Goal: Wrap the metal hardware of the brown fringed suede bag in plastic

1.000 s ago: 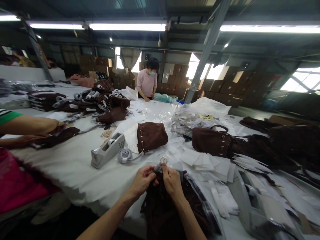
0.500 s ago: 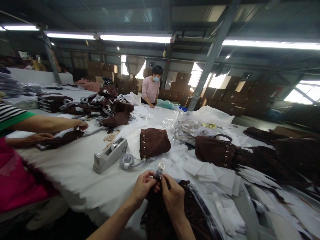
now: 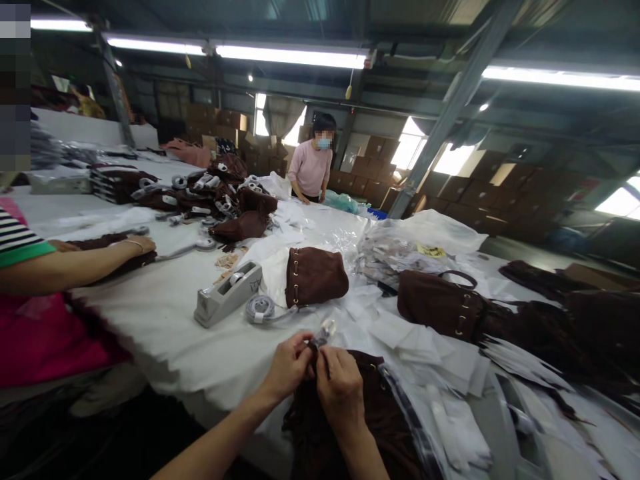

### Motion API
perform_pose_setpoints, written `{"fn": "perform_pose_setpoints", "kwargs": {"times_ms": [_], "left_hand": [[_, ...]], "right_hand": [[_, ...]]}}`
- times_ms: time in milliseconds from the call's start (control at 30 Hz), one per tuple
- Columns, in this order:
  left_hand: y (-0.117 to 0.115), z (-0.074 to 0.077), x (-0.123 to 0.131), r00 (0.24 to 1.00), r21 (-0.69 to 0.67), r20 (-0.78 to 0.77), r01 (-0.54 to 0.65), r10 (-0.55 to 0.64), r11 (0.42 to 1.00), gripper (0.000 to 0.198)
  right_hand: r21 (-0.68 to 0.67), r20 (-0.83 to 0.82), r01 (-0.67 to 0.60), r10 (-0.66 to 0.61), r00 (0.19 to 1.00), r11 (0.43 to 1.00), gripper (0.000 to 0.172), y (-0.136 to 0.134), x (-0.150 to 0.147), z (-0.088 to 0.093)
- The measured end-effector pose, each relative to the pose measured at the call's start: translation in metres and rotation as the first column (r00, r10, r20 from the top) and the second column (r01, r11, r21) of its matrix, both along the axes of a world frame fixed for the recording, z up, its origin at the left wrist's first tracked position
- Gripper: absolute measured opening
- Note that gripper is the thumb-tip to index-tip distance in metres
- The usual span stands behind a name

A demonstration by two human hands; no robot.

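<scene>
My left hand (image 3: 289, 365) pinches the base of a strap end whose metal-looking ring (image 3: 327, 328) is wrapped in something clear. From the other side, the bent fingers of my right hand (image 3: 340, 383) close on the same piece, just below the ring. Under both hands lies a dark brown drawstring bag (image 3: 385, 417) with gold eyelets, partly covered by my right forearm. Beyond them a stuffed brown bag (image 3: 317, 277) rests on its side. Left of that bag is a coiled grey strap (image 3: 260, 309) with a white band.
A grey tape dispenser (image 3: 227, 293) stands at left, near a co-worker's arm (image 3: 100, 265) handling brown material. White paper sheets (image 3: 440, 350) and another brown bag (image 3: 435, 300) lie at right. Across the table stands a masked person (image 3: 311, 167); brown bags (image 3: 200, 193) are heaped at back left.
My right hand has turned, its fingers curling more tightly over the strap end. The co-worker's arm at left has shifted along the brown material. The whole view has swung slightly left.
</scene>
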State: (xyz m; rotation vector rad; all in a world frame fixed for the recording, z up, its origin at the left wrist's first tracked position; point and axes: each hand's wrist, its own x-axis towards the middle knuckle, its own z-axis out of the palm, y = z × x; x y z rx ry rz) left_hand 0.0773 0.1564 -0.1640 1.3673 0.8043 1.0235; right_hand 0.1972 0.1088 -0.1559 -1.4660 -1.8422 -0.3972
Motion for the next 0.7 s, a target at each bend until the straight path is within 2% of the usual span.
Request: {"fn": "perform_pose_setpoints", "kwargs": {"times_ms": [67, 133, 233, 300, 400, 500, 567, 600, 667, 700], "left_hand": [[-0.002, -0.003, 0.001, 0.974, 0.189, -0.179, -0.107, 0.142, 0.976, 0.031], [-0.004, -0.004, 0.002, 0.947, 0.311, -0.269, -0.09, 0.178, 0.946, 0.039], [-0.007, -0.005, 0.001, 0.966, 0.405, -0.256, 0.088, 0.021, 0.91, 0.056], [-0.008, -0.005, -0.003, 0.966, 0.44, -0.245, 0.185, -0.081, 0.879, 0.067], [-0.005, -0.004, -0.009, 0.94, 0.419, -0.339, 0.196, -0.048, 0.886, 0.073], [0.002, 0.0, -0.01, 0.907, 0.425, -0.422, 0.177, 0.021, 0.887, 0.078], [0.009, 0.006, -0.007, 0.933, 0.397, -0.361, 0.143, 0.011, 0.907, 0.076], [0.012, 0.01, -0.005, 0.963, 0.337, -0.27, 0.105, -0.011, 0.936, 0.071], [0.016, 0.017, 0.0, 0.998, 0.112, 0.018, 0.06, -0.062, 0.992, 0.056], [0.018, 0.02, 0.002, 0.982, -0.018, 0.172, 0.082, -0.078, 0.996, 0.051]], "right_hand": [[-0.007, 0.053, -0.002, 0.002, 0.999, 1.0, 0.022, 0.002, -0.003, -0.002], [-0.038, 0.018, 0.019, -0.018, 1.0, 0.999, 0.024, 0.004, -0.003, -0.004], [-0.06, -0.179, 0.066, -0.076, 0.981, 0.996, 0.021, 0.007, 0.002, -0.005], [-0.047, -0.225, 0.085, -0.093, 0.97, 0.995, 0.02, 0.008, 0.004, -0.005], [-0.019, -0.018, 0.044, -0.044, 0.999, 0.999, 0.022, 0.009, 0.003, -0.005], [0.059, 0.197, -0.018, 0.006, 0.98, 0.998, 0.023, 0.009, 0.001, -0.007], [0.124, 0.224, -0.056, 0.027, 0.974, 0.991, 0.019, 0.011, 0.001, -0.007], [0.156, 0.204, -0.078, 0.045, 0.978, 0.985, 0.017, 0.011, 0.002, -0.007], [0.205, 0.096, -0.112, 0.094, 0.991, 0.972, 0.013, 0.012, 0.004, -0.003], [0.211, 0.01, -0.116, 0.117, 0.993, 0.971, 0.012, 0.012, 0.004, 0.001]]}}
